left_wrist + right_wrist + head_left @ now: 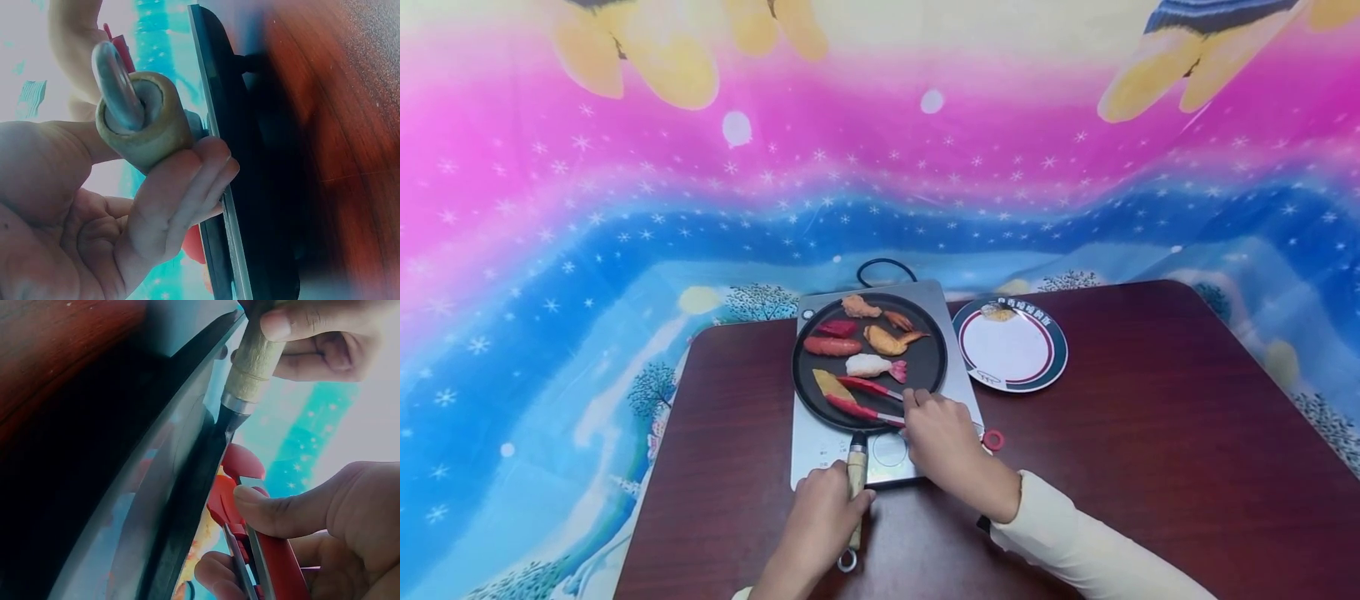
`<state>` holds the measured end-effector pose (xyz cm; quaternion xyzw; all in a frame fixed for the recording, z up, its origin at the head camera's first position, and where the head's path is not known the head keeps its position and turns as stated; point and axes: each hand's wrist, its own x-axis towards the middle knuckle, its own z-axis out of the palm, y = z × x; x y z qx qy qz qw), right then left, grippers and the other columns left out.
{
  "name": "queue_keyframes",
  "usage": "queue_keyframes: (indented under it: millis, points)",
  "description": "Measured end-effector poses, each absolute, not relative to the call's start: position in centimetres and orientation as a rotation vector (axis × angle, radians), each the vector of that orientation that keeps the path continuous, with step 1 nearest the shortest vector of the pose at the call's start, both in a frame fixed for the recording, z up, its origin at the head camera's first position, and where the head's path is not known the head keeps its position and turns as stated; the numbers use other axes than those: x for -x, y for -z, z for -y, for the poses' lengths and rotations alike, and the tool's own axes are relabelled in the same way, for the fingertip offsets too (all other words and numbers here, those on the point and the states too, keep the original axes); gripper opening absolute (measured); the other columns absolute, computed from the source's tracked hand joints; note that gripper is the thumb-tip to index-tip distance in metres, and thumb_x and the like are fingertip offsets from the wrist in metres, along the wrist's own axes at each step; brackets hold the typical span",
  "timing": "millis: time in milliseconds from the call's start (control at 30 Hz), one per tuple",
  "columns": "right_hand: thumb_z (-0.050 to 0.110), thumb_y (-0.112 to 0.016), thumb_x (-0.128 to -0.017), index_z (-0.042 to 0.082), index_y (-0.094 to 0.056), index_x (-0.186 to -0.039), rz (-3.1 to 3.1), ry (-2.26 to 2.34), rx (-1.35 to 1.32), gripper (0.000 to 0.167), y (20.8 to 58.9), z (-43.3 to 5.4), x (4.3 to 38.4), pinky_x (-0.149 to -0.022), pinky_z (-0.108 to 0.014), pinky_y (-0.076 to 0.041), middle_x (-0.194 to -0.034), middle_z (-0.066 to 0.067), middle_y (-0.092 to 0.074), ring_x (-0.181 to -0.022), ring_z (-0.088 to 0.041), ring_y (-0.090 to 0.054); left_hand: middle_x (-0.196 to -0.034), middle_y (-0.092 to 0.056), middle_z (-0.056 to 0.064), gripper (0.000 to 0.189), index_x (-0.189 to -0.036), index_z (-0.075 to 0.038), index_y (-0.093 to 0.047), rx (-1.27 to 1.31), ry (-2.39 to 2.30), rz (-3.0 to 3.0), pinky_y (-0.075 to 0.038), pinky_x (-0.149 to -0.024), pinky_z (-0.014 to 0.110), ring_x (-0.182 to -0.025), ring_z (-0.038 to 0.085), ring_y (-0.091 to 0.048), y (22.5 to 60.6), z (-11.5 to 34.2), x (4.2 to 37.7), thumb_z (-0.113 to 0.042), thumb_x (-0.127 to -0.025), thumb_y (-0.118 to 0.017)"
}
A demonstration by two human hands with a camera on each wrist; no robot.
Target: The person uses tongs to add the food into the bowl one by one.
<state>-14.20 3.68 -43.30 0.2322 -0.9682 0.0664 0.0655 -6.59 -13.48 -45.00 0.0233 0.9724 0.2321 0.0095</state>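
A black frying pan (917, 321) sits on a silver induction cooker (958, 367). My left hand (822, 512) grips the pan's wooden handle (857, 475), whose metal ring end faces the left wrist view. With my right hand (951, 442) I hold red-tipped tongs (853, 407) over the pan, their arms spread apart around a flat yellow-brown food piece (832, 385) near the front. Behind it lie a white shrimp piece with a pink tail (874, 366), a sausage (832, 347), a fried shrimp (887, 340), a dark red piece (837, 328) and a fried chicken piece (860, 306).
To the right of the cooker stands a white plate (1003, 350) with a green and red rim. A black cable (886, 263) loops behind the cooker. The dark red wooden table (1150, 417) ends at a colourful printed backdrop (880, 150).
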Motion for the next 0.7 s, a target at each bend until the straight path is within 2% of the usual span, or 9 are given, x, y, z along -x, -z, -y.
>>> queue_keyframes:
  millis: [700]
  points:
    - [0.014,-0.079,-0.082,-0.002,-0.069,-0.123,2.924,-0.136,-0.690,0.046,44.17,-3.42,13.91,-0.060,-0.041,-0.057,-0.101,-0.014,-0.072,-0.080,-0.025,-0.070,-0.058,-0.055,0.001,0.033,-0.073,-0.008,-0.059,-0.068,-0.722,-3.029,-0.044,-0.055,0.038,-0.057,0.025,-0.062,44.97,13.48,6.60,-0.026,-0.080,-0.085]
